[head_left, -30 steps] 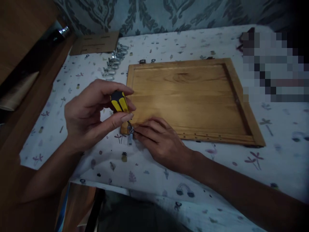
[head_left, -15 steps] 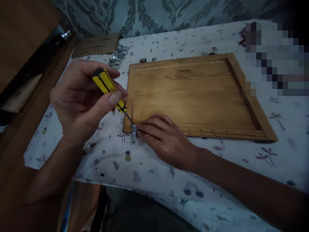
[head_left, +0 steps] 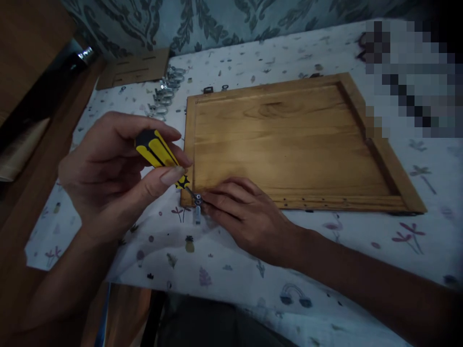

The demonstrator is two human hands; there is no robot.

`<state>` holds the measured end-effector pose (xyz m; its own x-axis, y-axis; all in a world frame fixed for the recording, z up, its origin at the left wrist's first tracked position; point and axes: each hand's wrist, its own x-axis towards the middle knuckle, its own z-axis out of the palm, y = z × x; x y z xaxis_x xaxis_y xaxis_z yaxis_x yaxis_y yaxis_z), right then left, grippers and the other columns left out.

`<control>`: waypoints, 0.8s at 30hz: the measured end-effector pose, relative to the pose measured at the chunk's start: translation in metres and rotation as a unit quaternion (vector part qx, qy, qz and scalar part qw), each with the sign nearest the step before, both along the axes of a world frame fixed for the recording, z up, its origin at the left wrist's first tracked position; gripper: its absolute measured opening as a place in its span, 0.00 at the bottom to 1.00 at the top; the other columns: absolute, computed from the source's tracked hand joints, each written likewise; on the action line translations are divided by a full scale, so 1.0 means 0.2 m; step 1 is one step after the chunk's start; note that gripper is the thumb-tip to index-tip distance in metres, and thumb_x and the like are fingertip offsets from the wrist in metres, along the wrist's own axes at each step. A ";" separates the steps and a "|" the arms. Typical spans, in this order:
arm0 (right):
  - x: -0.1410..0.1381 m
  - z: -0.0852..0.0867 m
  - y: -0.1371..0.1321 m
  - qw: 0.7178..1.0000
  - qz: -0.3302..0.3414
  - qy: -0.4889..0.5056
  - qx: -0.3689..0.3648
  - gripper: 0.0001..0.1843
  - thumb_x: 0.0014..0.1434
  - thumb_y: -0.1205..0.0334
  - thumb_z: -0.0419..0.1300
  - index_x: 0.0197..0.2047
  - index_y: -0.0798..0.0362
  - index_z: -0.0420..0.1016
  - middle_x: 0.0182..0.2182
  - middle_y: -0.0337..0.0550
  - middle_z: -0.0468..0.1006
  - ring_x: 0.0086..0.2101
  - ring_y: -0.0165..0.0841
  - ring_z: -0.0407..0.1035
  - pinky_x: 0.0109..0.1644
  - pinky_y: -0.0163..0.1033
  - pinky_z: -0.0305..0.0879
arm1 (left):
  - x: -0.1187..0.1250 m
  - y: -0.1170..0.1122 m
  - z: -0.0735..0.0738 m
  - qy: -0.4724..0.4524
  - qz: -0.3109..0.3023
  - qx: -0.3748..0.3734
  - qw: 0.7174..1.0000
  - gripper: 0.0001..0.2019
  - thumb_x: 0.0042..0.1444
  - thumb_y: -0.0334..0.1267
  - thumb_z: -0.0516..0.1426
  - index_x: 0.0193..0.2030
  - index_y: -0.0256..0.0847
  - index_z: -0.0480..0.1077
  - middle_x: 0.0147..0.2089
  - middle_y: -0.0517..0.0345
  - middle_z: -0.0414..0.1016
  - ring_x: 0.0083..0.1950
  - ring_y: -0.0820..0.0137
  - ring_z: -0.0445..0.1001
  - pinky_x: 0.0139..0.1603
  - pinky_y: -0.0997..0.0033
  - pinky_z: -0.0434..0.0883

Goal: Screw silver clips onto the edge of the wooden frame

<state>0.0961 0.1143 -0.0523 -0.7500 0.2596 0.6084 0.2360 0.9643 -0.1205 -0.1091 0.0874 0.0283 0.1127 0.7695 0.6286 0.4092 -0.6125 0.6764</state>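
Note:
My left hand (head_left: 119, 173) is closed round the handle of a yellow and black screwdriver (head_left: 159, 153), gripped between thumb and fingers. Its shaft slants down to a small metal hinge (head_left: 197, 200) at the near left corner of a framed wooden panel (head_left: 282, 144). The shaft's tip meets the hinge, whose arm sticks out past the panel's edge over the cloth. My right hand (head_left: 249, 217) rests on the panel's near edge, fingers drawn together with their tips pressed against the hinge's right side; the fingertips are partly hidden.
Several more metal hinges (head_left: 164, 94) lie in a row beyond my left hand, beside a flat piece of cardboard (head_left: 133, 70). A patterned cloth (head_left: 224, 270) covers the surface under the panel. Wooden furniture (head_left: 32, 53) stands at the left, and a papered wall (head_left: 217, 24) runs behind.
My left hand and the screwdriver sit lower in view, and the handle has turned a little. The view itself has shifted slightly. My right hand stays at the hinge.

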 end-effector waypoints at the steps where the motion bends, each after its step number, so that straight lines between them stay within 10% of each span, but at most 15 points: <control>1: 0.00 0.00 0.00 1.000 -0.002 0.000 0.000 0.13 0.68 0.71 0.52 0.42 0.58 0.79 0.46 0.46 0.82 0.46 0.38 0.70 0.51 0.47 0.69 | 0.00 0.00 0.00 -0.002 0.002 -0.004 1.000 0.16 0.54 0.30 0.65 0.50 0.45 0.75 0.39 0.63 0.79 0.37 0.69 0.80 0.32 0.69 0.79; 24: 0.00 0.01 0.00 1.000 0.008 -0.006 0.007 0.12 0.68 0.71 0.53 0.44 0.61 0.78 0.45 0.47 0.82 0.46 0.39 0.69 0.51 0.48 0.68 | 0.02 -0.04 0.07 0.043 0.029 -0.094 0.994 0.13 0.55 0.32 0.63 0.47 0.49 0.75 0.40 0.66 0.75 0.39 0.72 0.78 0.36 0.73 0.78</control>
<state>0.0966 0.1145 -0.0507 -0.7620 0.2385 0.6021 0.2211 0.9697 -0.1044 -0.1050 0.0788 0.0421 0.1113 0.8795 0.4628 0.5016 -0.4517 0.7378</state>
